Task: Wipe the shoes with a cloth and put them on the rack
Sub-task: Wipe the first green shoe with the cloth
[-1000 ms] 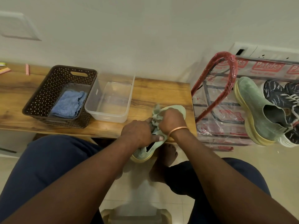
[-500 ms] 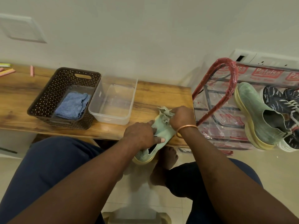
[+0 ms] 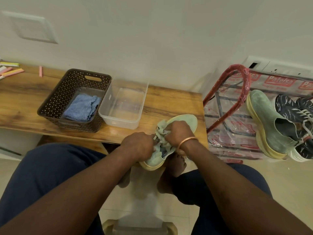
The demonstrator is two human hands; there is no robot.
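Wiping the pale green knit shoe with the thick yellow sole point(image 3: 185, 122), low in the centre of the frame

My left hand point(image 3: 138, 145) grips the heel end while my right hand point(image 3: 179, 133) clutches the bunched pale green cloth point(image 3: 160, 130) against the upper. Only the toe rests on the brown wooden table point(image 3: 169, 102); the heel hangs past its near edge, so I judge a hard rub or a slack left grip could tip the shoe to the floor. The knit looks soft and pale, the sole creamy, matching its partner point(image 3: 267, 121) on the red-framed rack point(image 3: 237, 73) at right
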